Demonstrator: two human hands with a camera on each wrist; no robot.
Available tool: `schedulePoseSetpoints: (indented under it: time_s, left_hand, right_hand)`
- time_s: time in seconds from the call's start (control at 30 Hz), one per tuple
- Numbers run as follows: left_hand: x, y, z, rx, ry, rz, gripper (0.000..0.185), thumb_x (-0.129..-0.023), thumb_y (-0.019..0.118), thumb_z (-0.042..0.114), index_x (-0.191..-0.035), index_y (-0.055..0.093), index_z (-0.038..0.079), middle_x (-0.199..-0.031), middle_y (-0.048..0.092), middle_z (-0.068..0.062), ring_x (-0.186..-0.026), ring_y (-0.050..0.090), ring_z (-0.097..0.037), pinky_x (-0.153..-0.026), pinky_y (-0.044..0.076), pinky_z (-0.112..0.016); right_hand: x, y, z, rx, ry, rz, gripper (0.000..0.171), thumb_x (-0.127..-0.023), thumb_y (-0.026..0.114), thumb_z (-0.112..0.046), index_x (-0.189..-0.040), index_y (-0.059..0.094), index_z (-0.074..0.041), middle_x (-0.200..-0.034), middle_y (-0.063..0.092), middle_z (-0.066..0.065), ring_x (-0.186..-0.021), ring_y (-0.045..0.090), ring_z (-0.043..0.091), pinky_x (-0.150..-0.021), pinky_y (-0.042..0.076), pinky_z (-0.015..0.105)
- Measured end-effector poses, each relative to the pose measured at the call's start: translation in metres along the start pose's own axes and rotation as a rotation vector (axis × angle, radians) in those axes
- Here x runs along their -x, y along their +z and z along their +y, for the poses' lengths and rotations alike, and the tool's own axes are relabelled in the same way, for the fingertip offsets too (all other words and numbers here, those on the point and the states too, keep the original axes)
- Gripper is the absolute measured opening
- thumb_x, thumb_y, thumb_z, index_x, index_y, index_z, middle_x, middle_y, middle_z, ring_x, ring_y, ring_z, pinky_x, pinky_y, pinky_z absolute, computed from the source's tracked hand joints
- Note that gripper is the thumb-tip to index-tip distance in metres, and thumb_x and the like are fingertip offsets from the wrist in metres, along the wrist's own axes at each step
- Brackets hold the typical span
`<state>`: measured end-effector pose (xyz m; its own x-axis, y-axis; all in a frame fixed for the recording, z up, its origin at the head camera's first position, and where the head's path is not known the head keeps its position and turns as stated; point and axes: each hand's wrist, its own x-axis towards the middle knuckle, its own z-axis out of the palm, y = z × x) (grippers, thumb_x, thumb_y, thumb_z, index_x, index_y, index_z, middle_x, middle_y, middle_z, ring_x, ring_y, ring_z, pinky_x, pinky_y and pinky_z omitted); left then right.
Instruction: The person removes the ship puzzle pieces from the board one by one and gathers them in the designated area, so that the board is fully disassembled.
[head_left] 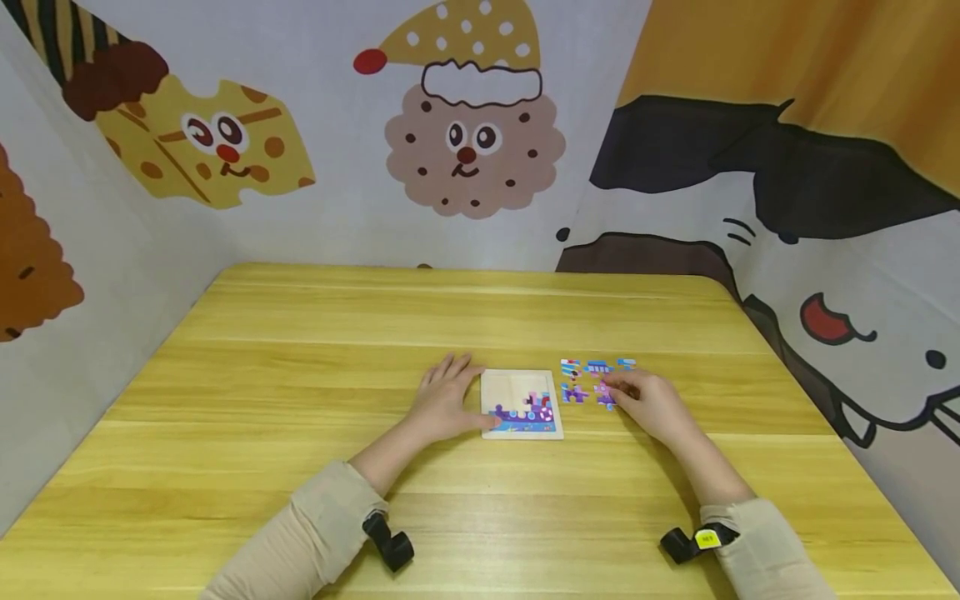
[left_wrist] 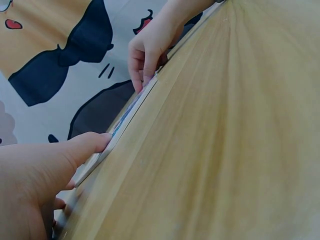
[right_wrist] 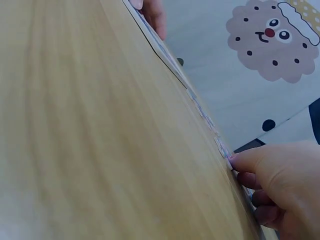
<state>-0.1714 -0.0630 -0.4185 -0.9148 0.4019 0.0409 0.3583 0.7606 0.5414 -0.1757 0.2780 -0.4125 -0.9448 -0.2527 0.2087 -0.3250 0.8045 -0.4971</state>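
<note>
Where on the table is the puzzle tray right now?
In the head view, the puzzle tray lies near the table's front centre, between the left hand and loose pieces.

A light wooden table (head_left: 300, 400) with pale grain bands carries a small square puzzle tray (head_left: 521, 385), partly filled along its near edge. Just to the tray's right, a cluster of loose puzzle pieces (head_left: 585, 377) lies on the tabletop.

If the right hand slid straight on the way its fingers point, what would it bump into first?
Probably the loose puzzle pieces at the right hand's fingertips, then the puzzle board beyond them; depth is hard to judge.
</note>
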Motion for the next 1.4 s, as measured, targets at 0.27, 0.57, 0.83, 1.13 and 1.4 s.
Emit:
schedulePoseSetpoints:
  time_s: [0.27, 0.57, 0.83, 1.13, 1.4]
  left_hand:
    - [0.000, 0.000, 0.000, 0.003, 0.007, 0.007, 0.089, -0.074, 0.072, 0.058, -0.145, 0.042, 0.012, -0.155, 0.022, -0.014, -0.143, 0.009, -0.037, -0.111, 0.005, -0.057]
    - [0.000, 0.001, 0.000, -0.006, 0.007, 0.006, 0.089, -0.075, 0.071, 0.059, -0.145, 0.042, 0.013, -0.156, 0.022, -0.014, -0.143, 0.009, -0.037, -0.111, 0.005, -0.056]
    - [0.000, 0.000, 0.001, -0.015, -0.007, 0.000, 0.089, -0.074, 0.072, 0.059, -0.145, 0.042, 0.013, -0.156, 0.022, -0.013, -0.143, 0.009, -0.035, -0.111, 0.005, -0.055]
    - [0.000, -0.002, 0.003, -0.006, -0.022, -0.008, 0.090, -0.073, 0.072, 0.058, -0.145, 0.041, 0.014, -0.156, 0.022, -0.013, -0.143, 0.008, -0.035, -0.112, 0.004, -0.055]
    - [0.000, -0.001, 0.002, -0.006, -0.022, -0.008, 0.090, -0.073, 0.073, 0.058, -0.145, 0.042, 0.014, -0.156, 0.021, -0.013, -0.143, 0.008, -0.035, -0.112, 0.004, -0.055]
  right_hand:
    - [0.002, 0.001, 0.000, 0.014, 0.007, 0.016, 0.018, -0.089, 0.067, -0.006, -0.106, 0.072, -0.005, -0.080, 0.062, 0.001, -0.067, 0.047, 0.016, -0.058, 0.040, 0.030]
    - [0.002, -0.001, 0.000, -0.043, 0.006, 0.058, 0.018, -0.089, 0.065, -0.004, -0.106, 0.072, -0.002, -0.097, 0.068, 0.013, -0.079, 0.059, 0.022, -0.067, 0.049, 0.038]
    - [0.003, -0.003, -0.014, -0.091, -0.014, 0.111, 0.018, -0.089, 0.068, -0.008, -0.105, 0.072, -0.001, -0.078, 0.057, 0.002, -0.059, 0.046, 0.014, -0.047, 0.039, 0.024]
    - [0.003, 0.004, -0.037, -0.153, -0.029, 0.109, 0.022, -0.086, 0.072, -0.011, -0.106, 0.072, -0.003, -0.076, 0.058, -0.001, -0.059, 0.047, 0.013, -0.047, 0.040, 0.024]
    - [0.004, 0.016, -0.057, -0.183, -0.077, 0.067, 0.023, -0.084, 0.074, -0.009, -0.106, 0.072, -0.003, -0.075, 0.059, -0.003, -0.058, 0.047, 0.013, -0.048, 0.041, 0.024]
